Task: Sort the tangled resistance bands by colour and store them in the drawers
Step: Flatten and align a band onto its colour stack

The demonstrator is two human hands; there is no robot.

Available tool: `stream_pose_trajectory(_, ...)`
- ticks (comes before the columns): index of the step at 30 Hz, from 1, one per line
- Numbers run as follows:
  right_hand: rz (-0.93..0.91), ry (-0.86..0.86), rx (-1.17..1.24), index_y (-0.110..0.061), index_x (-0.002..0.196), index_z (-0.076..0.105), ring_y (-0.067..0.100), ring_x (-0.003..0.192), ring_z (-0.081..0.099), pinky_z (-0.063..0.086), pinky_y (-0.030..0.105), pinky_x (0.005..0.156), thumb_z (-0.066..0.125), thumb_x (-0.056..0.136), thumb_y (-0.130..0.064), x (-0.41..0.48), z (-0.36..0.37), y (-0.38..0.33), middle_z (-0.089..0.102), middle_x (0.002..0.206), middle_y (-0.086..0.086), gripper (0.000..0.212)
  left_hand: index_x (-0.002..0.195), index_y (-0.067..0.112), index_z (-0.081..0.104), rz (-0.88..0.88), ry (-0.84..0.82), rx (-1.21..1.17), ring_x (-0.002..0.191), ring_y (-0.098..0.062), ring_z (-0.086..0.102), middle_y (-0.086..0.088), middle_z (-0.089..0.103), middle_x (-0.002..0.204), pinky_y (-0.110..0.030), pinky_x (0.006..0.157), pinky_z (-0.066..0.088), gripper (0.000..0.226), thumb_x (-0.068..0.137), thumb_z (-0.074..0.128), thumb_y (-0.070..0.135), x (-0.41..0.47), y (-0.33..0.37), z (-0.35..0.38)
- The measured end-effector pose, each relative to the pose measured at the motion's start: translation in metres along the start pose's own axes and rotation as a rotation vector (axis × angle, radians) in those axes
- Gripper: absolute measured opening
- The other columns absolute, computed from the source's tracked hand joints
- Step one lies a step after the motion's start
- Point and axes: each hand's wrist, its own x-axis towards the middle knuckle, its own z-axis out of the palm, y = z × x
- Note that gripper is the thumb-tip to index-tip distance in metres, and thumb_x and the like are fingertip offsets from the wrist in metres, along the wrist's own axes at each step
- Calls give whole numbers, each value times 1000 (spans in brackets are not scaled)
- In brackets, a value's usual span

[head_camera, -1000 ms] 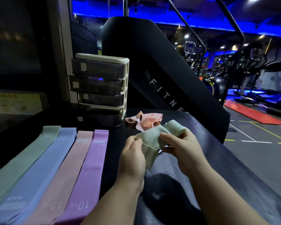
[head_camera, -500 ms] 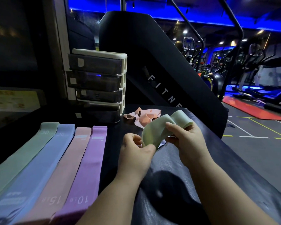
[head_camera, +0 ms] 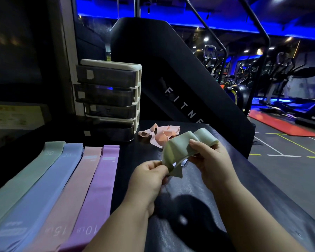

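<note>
A pale green resistance band point(head_camera: 178, 148) is folded and held above the dark table between both hands. My left hand point(head_camera: 149, 177) pinches its lower end; my right hand point(head_camera: 209, 160) grips its upper part with thumb on top. Behind it lies a crumpled peach band point(head_camera: 162, 134) on the table. At the left lie flat bands side by side: green point(head_camera: 35, 166), blue point(head_camera: 49, 180), pink point(head_camera: 75, 186) and purple point(head_camera: 100, 182). A small drawer unit point(head_camera: 107, 99) with dark translucent drawers stands at the back; its bottom drawer point(head_camera: 115, 132) is pulled out a little.
The dark table point(head_camera: 198, 206) ends at a right edge that drops to the gym floor point(head_camera: 289, 170). A large black machine housing point(head_camera: 171, 79) rises behind the table. Exercise machines stand far off at the right.
The hands have drawn slightly apart, stretching the green band out between them; my left hand has moved from beside the band to pinching its lower end. The view shifted slightly.
</note>
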Motion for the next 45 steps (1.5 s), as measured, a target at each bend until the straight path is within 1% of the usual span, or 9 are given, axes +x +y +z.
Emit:
stream_pose_trajectory(11, 140, 194, -35, -7, 99, 63, 14, 62, 66, 51, 22, 51, 60, 89, 4, 11, -16, 8, 68, 77, 7, 15, 90, 12, 60, -63, -52, -365, 43, -3, 46, 0, 56, 58, -11, 33, 27, 21, 94, 48, -5, -11, 14, 0)
stream_pose_trajectory(16, 180, 225, 31, -7, 102, 64, 16, 72, 68, 56, 23, 59, 59, 89, 4, 14, -22, 3, 70, 83, 7, 17, 93, 11, 58, -33, -127, -281, 42, -5, 34, 4, 53, 54, -15, 36, 18, 24, 87, 42, -7, -16, 14, 3)
stream_pose_trajectory(22, 195, 124, 108, -9, 106, 63, 16, 75, 66, 56, 31, 77, 57, 90, 0, 14, -22, -2, 69, 82, 4, 19, 97, 12, 62, 168, -59, 2, 56, 1, 62, -3, 68, 79, -16, 54, 50, 12, 89, 59, 4, -16, 7, 2)
stream_pose_trajectory(25, 208, 93, 200, -7, 105, 62, 19, 78, 61, 55, 29, 75, 59, 87, -1, 13, -22, -2, 65, 83, 7, 19, 93, 20, 62, 233, -20, 112, 74, -23, 68, -11, 71, 86, -44, 79, 58, 14, 85, 69, 12, -12, 1, 2)
stream_pose_trajectory(29, 297, 100, 311, 4, 124, 58, 25, 96, 66, 56, 33, 82, 61, 81, -5, 11, -21, -3, 68, 111, 20, 44, 89, 18, 63, 244, -18, 138, 62, -15, 63, -2, 66, 73, -39, 69, 57, 18, 80, 73, 5, -13, -2, 4)
stream_pose_trajectory(36, 449, 286, 407, -2, 107, 59, 12, 42, 55, 47, 19, 42, 50, 93, -9, 14, -20, -2, 57, 71, 7, 18, 103, 20, 60, 106, -87, 46, 73, -16, 63, -2, 68, 96, -29, 62, 51, 38, 78, 63, -9, -13, -1, 5)
stream_pose_trajectory(39, 430, 408, 416, -8, 84, 56, 10, 44, 48, 47, 20, 53, 49, 91, -3, 18, -24, 1, 50, 58, 2, 11, 109, 23, 60, -16, -176, 65, 60, -17, 56, 0, 67, 72, -27, 55, 44, 53, 60, 61, 1, -15, 1, 4)
stream_pose_trajectory(41, 398, 483, 437, -13, 73, 51, 5, 38, 44, 41, 14, 43, 50, 92, -1, 20, -28, 0, 46, 46, -4, 22, 110, 18, 66, -84, -261, 125, 67, -21, 49, -8, 63, 74, -27, 55, 38, 60, 52, 54, 7, -20, 4, 3)
stream_pose_trajectory(45, 331, 593, 282, -13, 69, 54, 11, 47, 48, 43, 22, 50, 52, 91, -5, 22, -34, -1, 50, 49, -3, 23, 98, 10, 74, -146, -414, 202, 74, -25, 53, -13, 65, 82, -30, 62, 43, 38, 78, 47, -6, -30, 8, -1)
